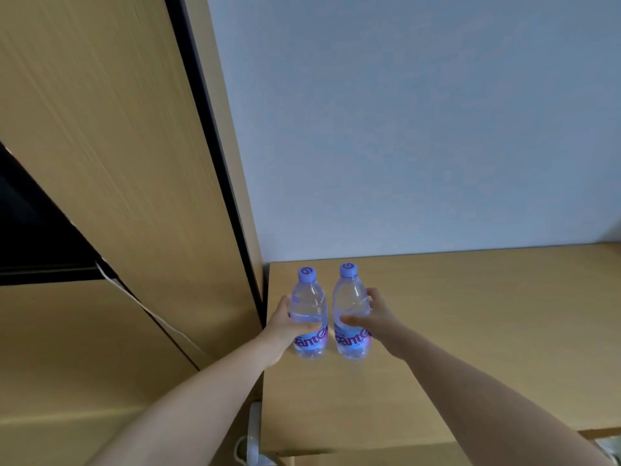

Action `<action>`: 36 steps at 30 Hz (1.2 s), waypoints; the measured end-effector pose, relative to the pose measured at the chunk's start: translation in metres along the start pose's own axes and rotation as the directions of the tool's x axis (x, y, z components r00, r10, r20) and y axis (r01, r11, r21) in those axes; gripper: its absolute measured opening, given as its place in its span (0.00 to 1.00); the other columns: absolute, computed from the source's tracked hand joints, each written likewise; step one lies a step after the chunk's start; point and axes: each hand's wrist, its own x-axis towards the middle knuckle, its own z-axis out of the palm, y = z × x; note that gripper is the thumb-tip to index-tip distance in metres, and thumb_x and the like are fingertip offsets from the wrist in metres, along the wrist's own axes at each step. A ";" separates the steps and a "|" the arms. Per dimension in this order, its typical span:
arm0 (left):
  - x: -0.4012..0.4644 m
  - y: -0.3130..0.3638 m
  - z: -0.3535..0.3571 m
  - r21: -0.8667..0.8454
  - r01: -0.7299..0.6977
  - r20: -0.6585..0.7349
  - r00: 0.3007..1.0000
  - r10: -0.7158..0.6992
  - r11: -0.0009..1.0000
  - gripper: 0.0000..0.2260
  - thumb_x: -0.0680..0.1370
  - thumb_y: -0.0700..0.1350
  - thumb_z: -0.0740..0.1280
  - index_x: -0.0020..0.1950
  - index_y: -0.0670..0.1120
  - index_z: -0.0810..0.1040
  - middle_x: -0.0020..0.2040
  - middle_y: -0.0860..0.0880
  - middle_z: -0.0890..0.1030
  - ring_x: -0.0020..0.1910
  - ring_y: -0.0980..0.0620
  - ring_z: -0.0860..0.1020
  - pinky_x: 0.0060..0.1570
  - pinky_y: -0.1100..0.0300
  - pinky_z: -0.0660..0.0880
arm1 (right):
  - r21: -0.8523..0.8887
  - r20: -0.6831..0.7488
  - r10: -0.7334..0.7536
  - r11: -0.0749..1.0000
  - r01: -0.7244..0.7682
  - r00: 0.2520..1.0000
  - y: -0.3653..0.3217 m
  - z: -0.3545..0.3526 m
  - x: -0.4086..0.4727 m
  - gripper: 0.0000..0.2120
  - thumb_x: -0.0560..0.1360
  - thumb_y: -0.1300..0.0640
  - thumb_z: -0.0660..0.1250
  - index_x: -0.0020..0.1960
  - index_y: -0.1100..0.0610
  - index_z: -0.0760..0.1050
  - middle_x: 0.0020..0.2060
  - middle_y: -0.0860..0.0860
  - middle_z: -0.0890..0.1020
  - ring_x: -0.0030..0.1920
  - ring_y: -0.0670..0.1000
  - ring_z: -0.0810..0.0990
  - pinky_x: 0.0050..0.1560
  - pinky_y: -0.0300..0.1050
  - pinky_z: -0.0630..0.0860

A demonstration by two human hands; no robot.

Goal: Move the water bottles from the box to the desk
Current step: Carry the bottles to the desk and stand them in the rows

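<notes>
You are looking at a tall wooden cabinet [111, 156] standing at left, a pale wall [420, 122] rising far behind, and a white power strip [254, 435] lying near.

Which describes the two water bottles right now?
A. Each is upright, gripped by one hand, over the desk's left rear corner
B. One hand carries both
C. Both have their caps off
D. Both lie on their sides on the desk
A: the left hand grips the left bottle, the right hand grips the right bottle, both upright and capped over the desk.
</notes>
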 end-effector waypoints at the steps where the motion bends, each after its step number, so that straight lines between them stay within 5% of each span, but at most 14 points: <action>1: 0.001 0.002 0.002 0.021 -0.012 -0.021 1.000 0.012 1.000 0.27 0.68 0.34 0.75 0.60 0.51 0.69 0.57 0.49 0.78 0.54 0.52 0.78 0.47 0.62 0.76 | -0.035 -0.009 -0.012 0.999 0.012 1.000 -0.001 0.001 0.001 0.32 0.67 0.61 0.77 0.65 0.50 0.66 0.58 0.52 0.74 0.58 0.55 0.78 0.55 0.50 0.77; 6: 0.007 0.005 0.010 0.147 -0.056 -0.120 0.990 0.074 0.988 0.28 0.68 0.36 0.76 0.62 0.53 0.69 0.62 0.47 0.74 0.61 0.48 0.75 0.62 0.48 0.74 | -0.090 -0.069 -0.044 0.995 0.038 0.997 -0.004 0.005 0.006 0.33 0.66 0.62 0.77 0.66 0.48 0.67 0.59 0.54 0.75 0.57 0.54 0.78 0.52 0.49 0.78; 13: 0.028 0.015 0.016 0.235 -0.057 -0.284 0.951 0.125 0.970 0.26 0.69 0.39 0.73 0.65 0.48 0.71 0.60 0.44 0.75 0.60 0.46 0.76 0.61 0.48 0.74 | -0.139 -0.142 -0.119 0.985 0.099 0.983 -0.023 0.017 0.021 0.28 0.67 0.63 0.74 0.63 0.51 0.68 0.55 0.49 0.76 0.54 0.52 0.79 0.52 0.47 0.77; 18: 0.053 0.024 0.010 0.222 -0.061 -0.402 0.904 0.148 0.973 0.17 0.69 0.40 0.74 0.56 0.45 0.75 0.51 0.45 0.79 0.51 0.47 0.79 0.50 0.55 0.77 | -0.137 -0.131 -0.153 0.981 0.135 0.979 -0.042 0.025 0.044 0.21 0.68 0.63 0.73 0.57 0.51 0.71 0.51 0.49 0.78 0.47 0.48 0.79 0.45 0.42 0.75; 20: 0.064 0.028 0.005 0.188 -0.064 -0.436 0.889 0.142 0.980 0.15 0.68 0.39 0.76 0.48 0.48 0.74 0.46 0.48 0.80 0.47 0.49 0.79 0.44 0.60 0.74 | -0.132 -0.133 -0.161 0.981 0.143 0.978 -0.049 0.029 0.055 0.15 0.68 0.64 0.73 0.49 0.51 0.72 0.48 0.56 0.79 0.41 0.48 0.77 0.40 0.40 0.73; 22: 0.076 0.033 0.001 0.159 -0.050 -0.462 0.879 0.119 0.986 0.18 0.67 0.40 0.78 0.52 0.45 0.73 0.47 0.47 0.79 0.48 0.49 0.79 0.46 0.59 0.75 | -0.149 -0.154 -0.163 0.979 0.140 0.974 -0.054 0.032 0.067 0.11 0.68 0.64 0.73 0.47 0.58 0.73 0.49 0.62 0.79 0.38 0.54 0.75 0.37 0.40 0.70; 25: 0.094 0.041 -0.004 0.161 -0.051 -0.507 0.852 0.127 0.986 0.19 0.67 0.39 0.78 0.52 0.38 0.75 0.46 0.42 0.81 0.47 0.47 0.80 0.48 0.54 0.76 | -0.168 -0.166 -0.158 0.977 0.130 0.973 -0.061 0.035 0.086 0.14 0.68 0.64 0.72 0.50 0.63 0.73 0.50 0.63 0.79 0.40 0.59 0.76 0.39 0.43 0.70; 28: 0.107 0.049 -0.009 0.190 -0.055 -0.532 0.833 0.150 0.980 0.14 0.67 0.37 0.76 0.46 0.33 0.75 0.39 0.41 0.79 0.40 0.48 0.77 0.40 0.56 0.73 | -0.173 -0.148 -0.159 0.976 0.133 0.976 -0.069 0.037 0.104 0.15 0.68 0.62 0.73 0.51 0.57 0.71 0.50 0.56 0.78 0.47 0.56 0.79 0.42 0.44 0.73; 32: 0.120 0.056 -0.012 0.166 -0.060 -0.569 0.810 0.146 0.984 0.13 0.67 0.34 0.75 0.37 0.44 0.71 0.36 0.45 0.76 0.37 0.50 0.73 0.36 0.60 0.71 | -0.184 -0.140 -0.162 0.974 0.135 0.977 -0.075 0.039 0.124 0.17 0.69 0.60 0.73 0.55 0.59 0.72 0.52 0.54 0.77 0.47 0.54 0.79 0.40 0.42 0.73; 36: 0.130 0.058 -0.016 0.130 -0.064 -0.599 0.790 0.130 0.989 0.14 0.68 0.34 0.74 0.49 0.41 0.74 0.42 0.47 0.79 0.41 0.50 0.77 0.30 0.69 0.73 | -0.176 -0.138 -0.156 0.976 0.131 0.978 -0.076 0.042 0.138 0.20 0.70 0.59 0.73 0.60 0.58 0.71 0.56 0.52 0.74 0.48 0.51 0.77 0.40 0.40 0.72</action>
